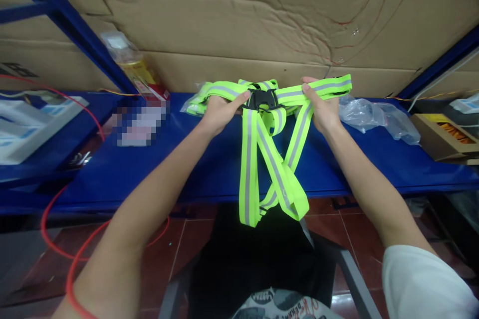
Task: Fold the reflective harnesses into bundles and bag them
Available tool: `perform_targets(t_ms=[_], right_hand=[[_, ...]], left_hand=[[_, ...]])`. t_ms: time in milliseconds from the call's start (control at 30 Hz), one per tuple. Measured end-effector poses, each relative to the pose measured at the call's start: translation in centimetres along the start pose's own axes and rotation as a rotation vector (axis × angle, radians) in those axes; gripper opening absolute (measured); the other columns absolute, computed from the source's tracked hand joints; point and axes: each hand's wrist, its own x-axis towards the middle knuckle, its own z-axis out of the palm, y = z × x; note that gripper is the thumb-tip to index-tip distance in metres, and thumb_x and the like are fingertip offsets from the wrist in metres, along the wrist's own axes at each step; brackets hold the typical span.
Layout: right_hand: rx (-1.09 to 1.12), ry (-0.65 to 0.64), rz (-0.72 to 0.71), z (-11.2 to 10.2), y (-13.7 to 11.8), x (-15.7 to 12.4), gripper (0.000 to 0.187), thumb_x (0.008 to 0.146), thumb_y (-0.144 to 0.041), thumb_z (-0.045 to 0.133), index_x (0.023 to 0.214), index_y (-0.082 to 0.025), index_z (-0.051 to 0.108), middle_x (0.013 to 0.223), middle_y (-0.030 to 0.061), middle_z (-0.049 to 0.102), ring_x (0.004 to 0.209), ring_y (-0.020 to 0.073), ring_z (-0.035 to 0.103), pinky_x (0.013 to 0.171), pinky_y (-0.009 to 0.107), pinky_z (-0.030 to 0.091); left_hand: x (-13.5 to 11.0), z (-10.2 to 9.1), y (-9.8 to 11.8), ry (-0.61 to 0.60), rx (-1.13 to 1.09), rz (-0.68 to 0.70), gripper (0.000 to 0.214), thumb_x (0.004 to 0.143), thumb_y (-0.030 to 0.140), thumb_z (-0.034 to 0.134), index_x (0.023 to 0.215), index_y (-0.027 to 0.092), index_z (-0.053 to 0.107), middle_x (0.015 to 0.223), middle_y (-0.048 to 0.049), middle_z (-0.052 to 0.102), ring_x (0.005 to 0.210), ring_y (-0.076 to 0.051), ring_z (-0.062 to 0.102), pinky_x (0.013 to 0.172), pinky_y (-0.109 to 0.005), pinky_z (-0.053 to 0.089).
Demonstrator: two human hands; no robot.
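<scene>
A neon yellow-green reflective strap harness [262,159] with grey stripes hangs above a blue shelf [157,169]. My left hand [219,112] is closed on the belt part just left of the black plastic buckle [262,99]. My right hand [322,107] is closed on the belt part just right of the buckle. The buckle sits between my two thumbs. Long strap loops dangle down past the shelf's front edge. More of the belt trails left and right beyond my hands.
Crumpled clear plastic bags [377,117] lie right of my right hand. An open cardboard box [441,134] stands at the far right. A bottle with a yellow and red label [134,67] leans at back left. A red cable [75,254] loops at lower left. Cardboard covers the back wall.
</scene>
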Motion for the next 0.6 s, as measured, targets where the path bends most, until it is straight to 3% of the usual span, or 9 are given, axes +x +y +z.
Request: perform_targets(t_ms=[67,167,333,400,467,533,600], right_hand=[[-0.005,0.021,-0.007,0.1,0.1,0.0,0.061,0.081,-0.076,0.085,0.114,-0.026,0.078,0.119,0.0105,0.080,0.119,0.0354,0.077,0.110,0.057,0.063],[0.060,-0.004,0.032,0.5,0.1,-0.3,0.058,0.083,-0.078,0.080,0.111,-0.027,0.076,0.118,0.0078,0.081,0.123,0.0351,0.077,0.114,0.058,0.061],[0.259,-0.135,0.165,1.1,-1.0,-0.8,0.056,0.083,-0.076,0.077,0.113,-0.030,0.067,0.121,0.0076,0.084,0.132,0.0359,0.074,0.115,0.062,0.059],[0.311,-0.166,0.172,1.2,-2.1,-1.0,0.051,0.083,-0.075,0.075,0.102,-0.031,0.062,0.125,0.0066,0.083,0.134,0.0356,0.072,0.116,0.064,0.057],[0.353,-0.207,0.148,1.0,-3.5,-1.2,0.049,0.081,-0.074,0.075,0.090,-0.030,0.054,0.127,0.0064,0.082,0.137,0.0368,0.069,0.118,0.065,0.055],[0.401,-0.249,0.109,0.9,-4.8,-1.5,0.051,0.079,-0.070,0.077,0.081,-0.029,0.046,0.125,0.0073,0.080,0.140,0.0387,0.066,0.119,0.066,0.053],[0.424,-0.272,0.056,0.7,-5.6,-1.7,0.055,0.080,-0.071,0.076,0.077,-0.029,0.041,0.117,0.0081,0.078,0.140,0.0398,0.064,0.120,0.065,0.052]], left_hand=[[0.3,0.0,-0.3,0.022,-0.027,-0.048,0.051,0.081,0.060,0.095,0.106,0.018,0.082,0.101,-0.0109,0.084,0.096,-0.028,0.083,0.085,-0.039,0.072],[0.8,0.0,-0.7,0.112,-0.063,-0.054,0.042,0.092,0.058,0.087,0.114,0.023,0.080,0.105,-0.0084,0.084,0.103,-0.027,0.082,0.089,-0.035,0.070],[1.0,0.1,-0.5,0.184,-0.144,0.017,0.038,0.114,0.049,0.056,0.140,0.023,0.064,0.115,-0.0104,0.081,0.110,-0.026,0.079,0.106,-0.044,0.064],[0.6,0.3,0.6,0.162,-0.173,0.113,0.037,0.112,0.048,0.056,0.141,0.025,0.060,0.125,-0.0110,0.079,0.114,-0.027,0.078,0.111,-0.045,0.061],[-0.2,0.7,2.2,0.139,-0.174,0.210,0.040,0.101,0.048,0.068,0.137,0.033,0.059,0.134,-0.0074,0.076,0.124,-0.028,0.076,0.115,-0.042,0.058],[-1.1,1.2,3.8,0.090,-0.169,0.347,0.049,0.090,0.035,0.069,0.137,0.036,0.054,0.140,-0.0041,0.075,0.134,-0.029,0.071,0.113,-0.042,0.059],[-1.9,1.8,4.8,0.126,-0.155,0.387,0.039,0.086,0.031,0.063,0.123,0.034,0.053,0.128,-0.0036,0.077,0.136,-0.028,0.069,0.113,-0.044,0.058]])
